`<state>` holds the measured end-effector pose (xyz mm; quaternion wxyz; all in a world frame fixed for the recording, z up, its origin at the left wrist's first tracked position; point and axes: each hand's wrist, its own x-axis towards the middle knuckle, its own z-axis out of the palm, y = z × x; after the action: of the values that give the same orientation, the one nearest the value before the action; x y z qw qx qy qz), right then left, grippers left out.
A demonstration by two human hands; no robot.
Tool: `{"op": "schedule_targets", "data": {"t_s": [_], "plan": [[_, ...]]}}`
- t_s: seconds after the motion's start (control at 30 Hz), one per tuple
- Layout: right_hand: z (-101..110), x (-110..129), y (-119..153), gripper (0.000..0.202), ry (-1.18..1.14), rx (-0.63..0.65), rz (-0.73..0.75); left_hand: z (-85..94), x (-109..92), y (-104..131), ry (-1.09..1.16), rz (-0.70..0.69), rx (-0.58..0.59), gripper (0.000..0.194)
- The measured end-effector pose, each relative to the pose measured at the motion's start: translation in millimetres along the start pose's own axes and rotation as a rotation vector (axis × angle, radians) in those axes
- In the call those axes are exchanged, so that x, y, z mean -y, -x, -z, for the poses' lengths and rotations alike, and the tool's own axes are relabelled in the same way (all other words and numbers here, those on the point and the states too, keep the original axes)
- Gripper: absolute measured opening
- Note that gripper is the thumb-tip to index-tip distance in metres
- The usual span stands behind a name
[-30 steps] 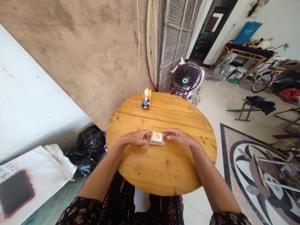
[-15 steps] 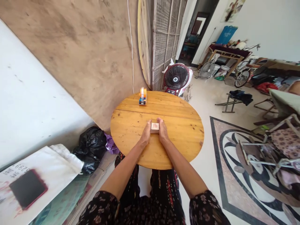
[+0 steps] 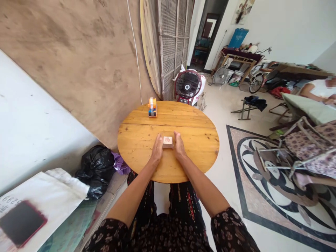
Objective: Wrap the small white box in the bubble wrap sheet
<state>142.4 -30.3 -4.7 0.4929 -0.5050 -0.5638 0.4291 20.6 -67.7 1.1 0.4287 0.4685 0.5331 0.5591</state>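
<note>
1. Box (image 3: 167, 141), small and flat, is lying near the middle of the round wooden surface (image 3: 199, 140), bracketed by both hands.
2. Left hand (image 3: 157, 151) and right hand (image 3: 179, 148) are pressing its sides with fingers straight, not curled; lifting seems not yet begun.
3. Tape dispenser (image 3: 152, 106) is sitting well apart by the far edge, leaving open room all around.

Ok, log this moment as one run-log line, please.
left hand: touching small box | right hand: touching it | box: on round table | tape dispenser: far edge
</note>
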Motion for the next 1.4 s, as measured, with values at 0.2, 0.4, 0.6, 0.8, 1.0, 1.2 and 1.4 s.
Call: {"op": "schedule_targets", "data": {"t_s": [0.2, 0.4, 0.6, 0.8, 1.0, 1.2, 1.4], "plan": [[37.8, -1.5, 36.4, 0.054, 0.076, -0.015, -0.05, 15.2, 13.3, 18.9, -0.199, -0.118, -0.116, 0.043], [3.4, 7.9, 54.8, 0.063, 0.203, 0.047, 0.054, 11.7, 13.1, 16.9, -0.336, -0.278, 0.015, 0.046], [-15.2, 20.5, 57.7, 0.069, 0.203, -0.014, 0.049, 14.1, 12.9, 16.9, -0.312, -0.33, 0.118, 0.05], [-14.5, 16.1, 59.6, 0.071, 0.171, -0.092, 0.04, 12.3, 14.5, 15.3, -0.301, -0.318, 0.13, 0.057], [-17.7, 16.7, 64.0, 0.066, 0.193, -0.145, 0.065, 10.8, 17.0, 14.4, -0.323, -0.329, 0.149, 0.059], [-13.5, 13.8, 61.1, 0.066, 0.163, -0.134, 0.074, 9.9, 18.5, 16.3, -0.339, -0.338, 0.15, 0.065], [-1.4, 15.3, 61.0, 0.065, 0.159, -0.13, -0.065, 9.8, 20.3, 18.9, -0.362, -0.296, 0.098, 0.066]]}}
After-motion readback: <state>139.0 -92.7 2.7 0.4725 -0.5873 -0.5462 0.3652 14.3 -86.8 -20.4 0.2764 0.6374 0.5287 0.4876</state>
